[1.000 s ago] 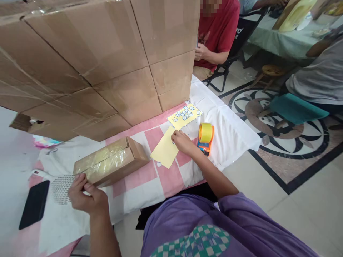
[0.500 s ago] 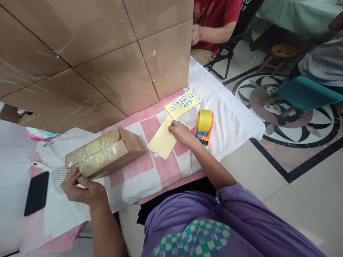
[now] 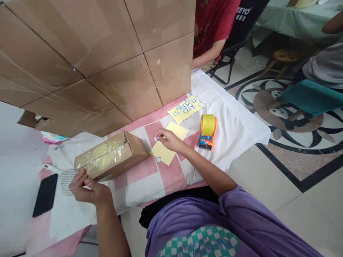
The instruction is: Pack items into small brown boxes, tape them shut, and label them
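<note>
Nearer box (image 3: pixel 112 157), right hand (image 3: pixel 168 140) shifted left over sheet (image 3: pixel 164 154), pinching sticker (image 3: pixel 155 138)

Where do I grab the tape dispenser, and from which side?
Probably the orange frame of the tape dispenser, pinched across its flat sides below the yellow roll. Come from above on the near side: it stands upright, bare cloth on its right, while the right hand, pinching a small white sticker, is to its left.

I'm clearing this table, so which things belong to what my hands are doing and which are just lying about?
In hand: small box, held by left hand; white sticker, pinched in right hand; plain yellow sheet under it.
Lying about: tape dispenser; phone.
</note>
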`<act>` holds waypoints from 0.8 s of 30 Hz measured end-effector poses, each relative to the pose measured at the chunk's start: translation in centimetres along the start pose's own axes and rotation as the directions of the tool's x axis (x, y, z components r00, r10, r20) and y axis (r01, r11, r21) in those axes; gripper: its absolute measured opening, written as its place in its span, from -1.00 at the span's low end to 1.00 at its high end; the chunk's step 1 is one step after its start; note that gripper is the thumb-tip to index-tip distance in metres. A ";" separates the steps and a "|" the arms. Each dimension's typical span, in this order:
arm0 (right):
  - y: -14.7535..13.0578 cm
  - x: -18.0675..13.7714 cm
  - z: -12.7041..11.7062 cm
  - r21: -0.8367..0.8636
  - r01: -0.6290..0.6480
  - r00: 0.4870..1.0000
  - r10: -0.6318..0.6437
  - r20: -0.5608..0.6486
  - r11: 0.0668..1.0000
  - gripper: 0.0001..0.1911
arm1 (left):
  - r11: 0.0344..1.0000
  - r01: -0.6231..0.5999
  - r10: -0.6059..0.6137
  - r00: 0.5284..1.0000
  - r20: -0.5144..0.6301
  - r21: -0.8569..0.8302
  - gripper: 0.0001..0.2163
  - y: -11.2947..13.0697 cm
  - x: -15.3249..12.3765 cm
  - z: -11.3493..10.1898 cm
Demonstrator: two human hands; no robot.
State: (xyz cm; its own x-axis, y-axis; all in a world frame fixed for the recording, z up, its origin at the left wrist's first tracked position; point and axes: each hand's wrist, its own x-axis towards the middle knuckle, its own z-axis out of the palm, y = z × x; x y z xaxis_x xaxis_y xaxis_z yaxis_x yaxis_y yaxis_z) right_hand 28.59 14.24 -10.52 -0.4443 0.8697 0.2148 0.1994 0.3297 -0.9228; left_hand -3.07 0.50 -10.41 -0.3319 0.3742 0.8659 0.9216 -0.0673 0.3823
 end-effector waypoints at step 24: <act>0.0 0.9 10.5 0.305 -0.066 0.974 0.127 -0.187 0.950 -0.77 | 0.996 -0.037 0.022 0.984 -0.179 -0.082 -0.79 -0.3 0.0 1.9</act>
State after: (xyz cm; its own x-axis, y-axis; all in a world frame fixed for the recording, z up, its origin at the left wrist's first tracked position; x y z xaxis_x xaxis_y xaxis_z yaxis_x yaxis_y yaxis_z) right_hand 19.00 11.15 -13.69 -0.2446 0.9577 0.1517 -0.0474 0.1445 -0.9884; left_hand -2.97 2.27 -11.14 -0.3422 0.2013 0.9178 0.9138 -0.1563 0.3749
